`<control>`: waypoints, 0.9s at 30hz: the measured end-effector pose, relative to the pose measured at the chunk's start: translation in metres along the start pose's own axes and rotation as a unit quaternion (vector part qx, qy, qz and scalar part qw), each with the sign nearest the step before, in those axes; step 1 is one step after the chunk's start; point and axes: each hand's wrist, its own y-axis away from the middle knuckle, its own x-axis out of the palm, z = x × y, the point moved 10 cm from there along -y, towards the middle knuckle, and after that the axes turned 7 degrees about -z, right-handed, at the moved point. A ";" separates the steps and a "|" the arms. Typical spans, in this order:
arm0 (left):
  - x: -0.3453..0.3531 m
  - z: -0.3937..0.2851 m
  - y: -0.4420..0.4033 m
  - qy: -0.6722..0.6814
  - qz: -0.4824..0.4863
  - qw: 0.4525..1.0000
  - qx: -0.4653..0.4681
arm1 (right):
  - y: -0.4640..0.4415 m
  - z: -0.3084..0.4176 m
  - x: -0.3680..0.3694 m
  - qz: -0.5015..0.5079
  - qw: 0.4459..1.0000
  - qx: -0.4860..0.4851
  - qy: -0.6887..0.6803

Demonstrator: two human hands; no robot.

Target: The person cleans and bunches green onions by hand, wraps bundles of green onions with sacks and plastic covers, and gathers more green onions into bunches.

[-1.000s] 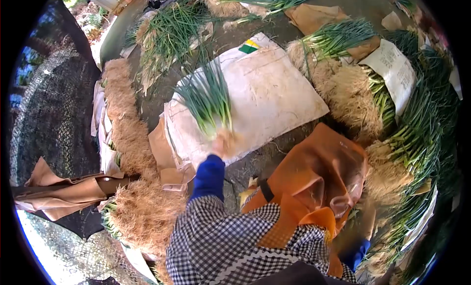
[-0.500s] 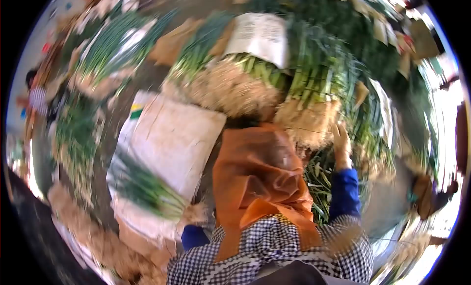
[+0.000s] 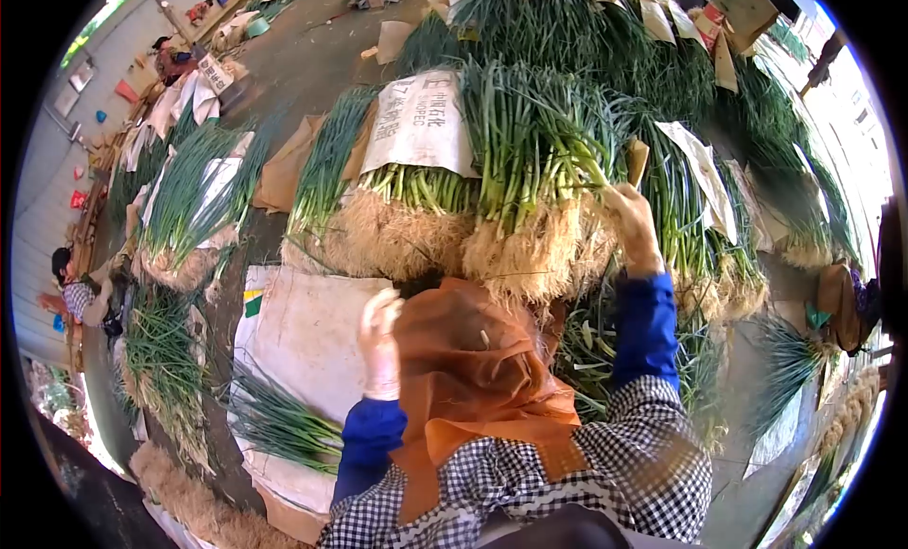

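My right hand (image 3: 632, 229) reaches to the right edge of a thick bundle of green onions (image 3: 530, 161), fingers closed around pale stalks there. Tan roots hang at the bundle's near end, by the orange apron (image 3: 473, 350) over my lap. My left hand (image 3: 380, 341) is raised beside the apron with fingers apart, holding nothing, over the right side of a whitish sack (image 3: 307, 322) on the ground. A smaller bunch of green onions (image 3: 284, 418) lies on that sack, its stalk ends near my left sleeve.
More onions lie under a printed white sack (image 3: 416, 123) ahead. A long pile of onions (image 3: 586, 38) runs along the back. Loose greens (image 3: 586, 360) lie right of the apron. At the far left sits another person (image 3: 80, 289), with one more person (image 3: 170, 62) farther back.
The view has swung right. My left hand has left the bunch on the sack and risen beside the apron. My right hand has moved from the roots' right side up to the bundle's stalks.
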 end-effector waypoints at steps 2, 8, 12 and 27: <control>0.102 -0.004 0.033 -0.008 0.196 0.980 -0.027 | 0.052 -0.042 0.002 0.019 0.963 0.173 -0.205; 0.231 0.154 0.153 0.172 0.296 0.856 -0.388 | 0.175 -0.104 0.013 0.065 0.980 0.189 0.001; 0.217 0.188 0.156 0.164 0.257 0.842 -0.446 | 0.162 -0.091 0.010 0.220 0.941 0.212 0.144; 0.209 0.158 0.125 -0.131 0.256 0.955 -0.068 | 0.216 -0.032 0.044 0.401 0.867 -0.130 0.264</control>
